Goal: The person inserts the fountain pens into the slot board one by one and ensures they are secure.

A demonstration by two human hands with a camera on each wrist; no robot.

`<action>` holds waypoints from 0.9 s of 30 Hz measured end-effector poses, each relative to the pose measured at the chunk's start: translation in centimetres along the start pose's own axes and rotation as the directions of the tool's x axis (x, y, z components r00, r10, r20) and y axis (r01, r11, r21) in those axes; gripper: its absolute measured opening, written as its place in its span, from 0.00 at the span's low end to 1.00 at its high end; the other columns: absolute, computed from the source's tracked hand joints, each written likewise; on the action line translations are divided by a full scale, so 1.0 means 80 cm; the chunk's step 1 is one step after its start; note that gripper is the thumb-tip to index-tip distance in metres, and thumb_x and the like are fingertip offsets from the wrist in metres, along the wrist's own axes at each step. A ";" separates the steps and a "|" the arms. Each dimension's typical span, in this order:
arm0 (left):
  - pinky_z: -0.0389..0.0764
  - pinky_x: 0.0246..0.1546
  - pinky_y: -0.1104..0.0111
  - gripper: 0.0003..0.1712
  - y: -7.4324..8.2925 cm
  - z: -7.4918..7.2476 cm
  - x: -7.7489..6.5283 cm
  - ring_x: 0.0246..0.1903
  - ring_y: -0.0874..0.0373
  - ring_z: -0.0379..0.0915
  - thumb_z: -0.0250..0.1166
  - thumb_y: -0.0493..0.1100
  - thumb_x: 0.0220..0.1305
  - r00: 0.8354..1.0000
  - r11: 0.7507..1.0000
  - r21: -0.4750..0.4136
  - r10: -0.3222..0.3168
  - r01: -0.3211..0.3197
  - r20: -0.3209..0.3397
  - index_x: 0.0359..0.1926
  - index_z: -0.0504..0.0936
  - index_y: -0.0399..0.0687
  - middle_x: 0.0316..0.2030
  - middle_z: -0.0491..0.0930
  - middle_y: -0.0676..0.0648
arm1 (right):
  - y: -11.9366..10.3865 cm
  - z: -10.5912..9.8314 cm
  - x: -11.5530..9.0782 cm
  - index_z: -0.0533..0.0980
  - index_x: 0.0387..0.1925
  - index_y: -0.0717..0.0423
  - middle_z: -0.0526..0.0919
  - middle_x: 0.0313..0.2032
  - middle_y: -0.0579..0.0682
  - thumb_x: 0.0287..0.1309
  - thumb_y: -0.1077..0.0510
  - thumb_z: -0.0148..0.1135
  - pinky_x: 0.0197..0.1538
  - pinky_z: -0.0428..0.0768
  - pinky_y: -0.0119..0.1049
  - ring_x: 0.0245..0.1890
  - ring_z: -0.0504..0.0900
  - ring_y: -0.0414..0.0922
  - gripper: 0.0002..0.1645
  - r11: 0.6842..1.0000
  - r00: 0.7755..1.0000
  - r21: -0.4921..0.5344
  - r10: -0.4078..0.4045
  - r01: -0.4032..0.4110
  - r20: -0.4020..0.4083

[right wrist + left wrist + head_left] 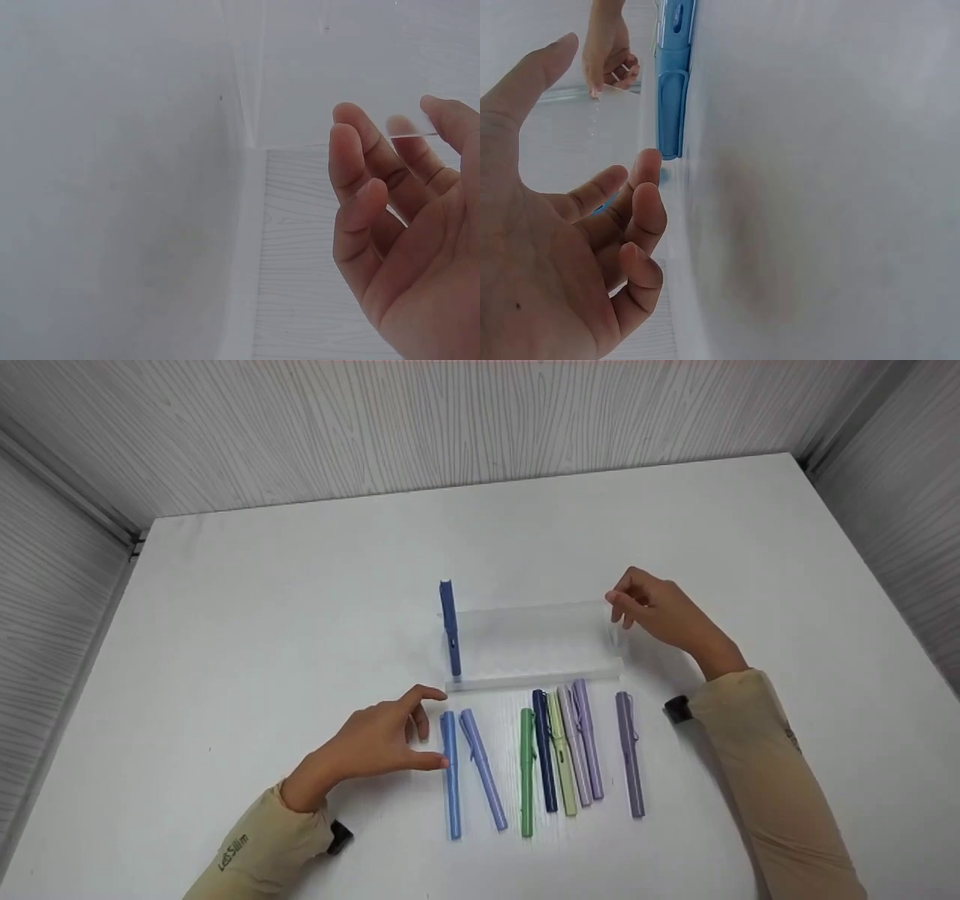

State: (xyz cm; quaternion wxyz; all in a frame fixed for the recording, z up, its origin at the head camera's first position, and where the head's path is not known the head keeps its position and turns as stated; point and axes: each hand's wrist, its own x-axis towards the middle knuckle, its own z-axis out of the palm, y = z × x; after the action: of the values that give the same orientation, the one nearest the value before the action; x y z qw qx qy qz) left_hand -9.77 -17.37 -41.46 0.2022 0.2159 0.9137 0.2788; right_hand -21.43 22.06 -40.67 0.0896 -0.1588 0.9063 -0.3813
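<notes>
My right hand (pixel 660 611) pinches the upper right corner of a clear plastic pen rack (pixel 536 641) between thumb and forefinger; in the right wrist view, the rack's thin edge (pixel 414 136) runs between them. One blue pen (pixel 450 622) leans upright at the rack's left end. My left hand (pixel 386 735) is spread beside a light blue pen (pixel 452 787) lying in front of the rack. Its thumb tip comes to the pen's side in the head view; whether they touch I cannot tell. The left wrist view shows that pen (pixel 673 97) beyond the fingertips, ungripped.
Right of the light blue pen lie a periwinkle pen (pixel 486 776), a green pen (pixel 527 780), a navy pen (pixel 546 757), a pale green pen (pixel 562 765), two lilac pens and a dark purple pen (pixel 631 765). All rest on a white table (pixel 300 585) against a wood-grain panel.
</notes>
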 end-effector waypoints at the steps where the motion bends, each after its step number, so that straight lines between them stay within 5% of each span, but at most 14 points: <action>1: 0.66 0.28 0.72 0.44 0.000 0.001 0.000 0.26 0.64 0.66 0.72 0.63 0.47 1.000 1.000 0.008 0.000 0.000 0.002 0.63 0.67 0.55 0.32 0.75 0.57 | 0.000 0.000 0.000 0.71 0.42 0.57 0.84 0.34 0.53 0.70 0.45 0.48 0.40 0.72 0.36 0.30 0.79 0.40 0.19 1.000 1.000 0.000 0.001 -0.001 0.001; 27: 0.61 0.25 0.73 0.39 -0.004 0.015 0.007 0.23 0.66 0.61 0.75 0.52 0.48 0.999 0.998 0.054 0.015 -0.017 0.038 0.59 0.69 0.47 0.25 0.69 0.57 | 0.003 -0.001 0.000 0.70 0.44 0.56 0.84 0.35 0.52 0.70 0.40 0.46 0.39 0.72 0.38 0.30 0.81 0.43 0.23 1.000 1.000 -0.005 0.000 0.000 0.017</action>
State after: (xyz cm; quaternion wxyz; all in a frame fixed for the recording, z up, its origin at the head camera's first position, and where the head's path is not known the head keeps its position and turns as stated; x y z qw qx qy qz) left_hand -9.74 -16.80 -42.71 0.2109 0.2339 0.9152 0.2516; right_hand -21.54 22.29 -40.81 0.0969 -0.1623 0.9064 -0.3777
